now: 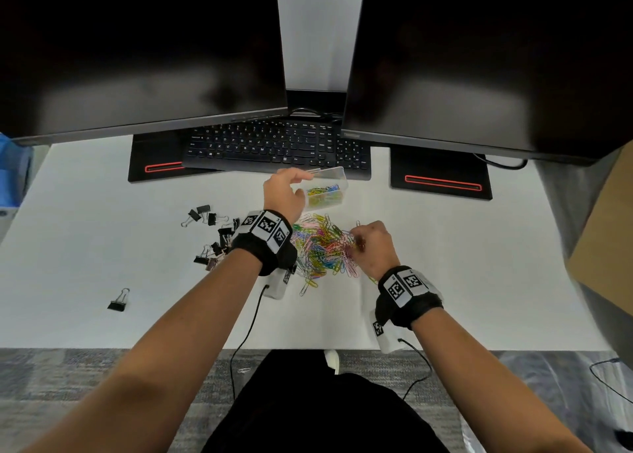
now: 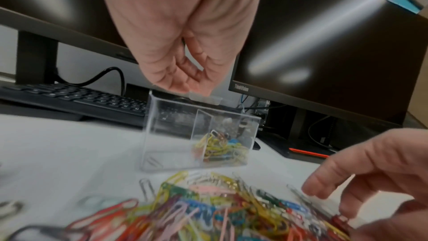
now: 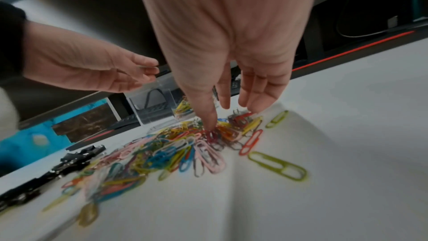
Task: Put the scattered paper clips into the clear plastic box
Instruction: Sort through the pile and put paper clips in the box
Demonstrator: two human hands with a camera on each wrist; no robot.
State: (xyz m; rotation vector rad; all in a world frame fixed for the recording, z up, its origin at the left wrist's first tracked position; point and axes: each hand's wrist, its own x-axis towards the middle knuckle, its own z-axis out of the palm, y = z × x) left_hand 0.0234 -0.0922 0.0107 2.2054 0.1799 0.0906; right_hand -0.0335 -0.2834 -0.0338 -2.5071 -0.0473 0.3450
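Our left hand steadies the clear plastic box with curled fingertips on its rim, toward the desk's far edge before the keyboard. Our right hand dips loosely spread fingers into the paper clips heaped mid-desk; we cannot tell whether any are pinched. We should gather a small bunch, lift clear, and drop it inside. The box's long axis runs roughly along the far edge, mouth up; the clips point every way.
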